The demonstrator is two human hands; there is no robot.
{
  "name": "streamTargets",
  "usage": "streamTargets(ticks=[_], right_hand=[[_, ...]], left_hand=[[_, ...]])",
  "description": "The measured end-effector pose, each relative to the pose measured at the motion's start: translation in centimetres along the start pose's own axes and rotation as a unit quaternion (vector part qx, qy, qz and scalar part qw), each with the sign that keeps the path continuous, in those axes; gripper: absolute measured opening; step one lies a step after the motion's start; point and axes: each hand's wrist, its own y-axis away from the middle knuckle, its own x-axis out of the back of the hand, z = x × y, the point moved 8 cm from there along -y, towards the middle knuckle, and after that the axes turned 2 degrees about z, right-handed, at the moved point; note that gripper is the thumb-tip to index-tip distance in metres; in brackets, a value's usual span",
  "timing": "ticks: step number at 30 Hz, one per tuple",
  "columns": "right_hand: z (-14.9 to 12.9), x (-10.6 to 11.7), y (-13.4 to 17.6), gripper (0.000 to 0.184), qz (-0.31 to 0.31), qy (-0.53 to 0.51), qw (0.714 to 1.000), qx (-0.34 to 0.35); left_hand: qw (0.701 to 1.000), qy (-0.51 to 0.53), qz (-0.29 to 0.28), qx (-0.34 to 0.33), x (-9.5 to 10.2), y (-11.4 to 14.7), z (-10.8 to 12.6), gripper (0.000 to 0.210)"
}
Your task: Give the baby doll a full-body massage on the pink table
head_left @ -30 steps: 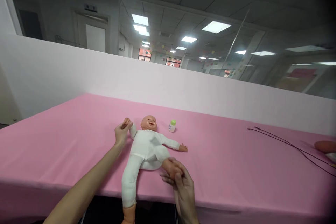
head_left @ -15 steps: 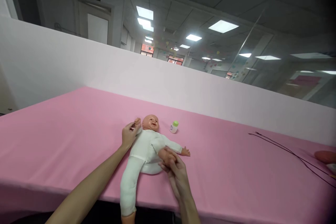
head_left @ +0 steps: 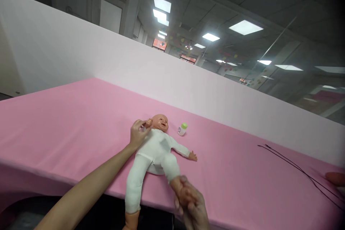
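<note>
A baby doll (head_left: 155, 146) with a white cloth body lies on its back on the pink-covered table (head_left: 231, 179). My left hand (head_left: 138, 133) is closed around the doll's arm near its small hand, beside the doll's head. My right hand (head_left: 195, 203) grips the doll's bare foot (head_left: 185, 194), with that leg stretched toward me. The doll's other leg (head_left: 134, 187) hangs over the table's near edge. Its other arm lies out to the right on the cloth. A small bottle with a green cap (head_left: 182, 129) stands just right of the doll's head.
Thin black cables (head_left: 296, 167) run across the right side of the table. An orange-brown rounded object (head_left: 335, 178) sits at the far right edge, partly cut off. A white low wall (head_left: 188, 86) borders the table behind, with glass above it.
My right hand has drawn the doll's foot down toward the near edge, straightening the bent leg. My left hand keeps hold of the doll's arm. The camera view has tilted.
</note>
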Motion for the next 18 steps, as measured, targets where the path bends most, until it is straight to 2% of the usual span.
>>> streamTargets(ticks=[2,4,5,7,9,11,14,16,18], right_hand=[[-1.7,-2.6,-2.9,0.057,-0.008,0.044,0.999,0.028],[-1.9,-5.8,-5.3,0.054,-0.024,0.092,0.995,0.026],[-1.7,-7.3,-6.3,0.053,-0.032,0.096,0.995,0.021],[-0.9,-9.4,-7.4,0.054,-0.042,0.085,0.995,0.013],[-0.3,-9.8,-7.5,0.056,-0.04,0.059,0.997,0.005],[0.1,-8.2,-6.6,0.058,-0.024,0.031,0.999,-0.003],[0.6,-3.2,-3.8,0.064,0.011,-0.003,1.0,-0.008],[1.5,0.5,-1.6,0.068,0.025,-0.003,0.999,-0.02],[3.0,2.8,0.7,0.071,0.008,0.02,0.998,-0.067]], left_hand=[[0.993,-0.03,-0.103,-0.055,-1.6,0.8,1.0,0.024],[0.974,-0.062,-0.195,-0.095,-3.0,1.6,1.3,0.025],[0.966,-0.073,-0.223,-0.105,-3.4,1.9,1.2,0.027],[0.964,-0.08,-0.236,-0.097,-3.6,2.0,0.8,0.031],[0.972,-0.071,-0.215,-0.065,-3.3,1.7,0.1,0.033],[0.982,-0.051,-0.181,-0.025,-2.9,1.4,-0.7,0.032],[0.994,-0.007,-0.093,0.053,-1.9,0.7,-2.3,0.036],[0.992,0.025,-0.02,0.119,-0.9,0.2,-4.0,0.041],[0.979,0.049,0.047,0.194,0.2,0.0,-6.1,0.044]])
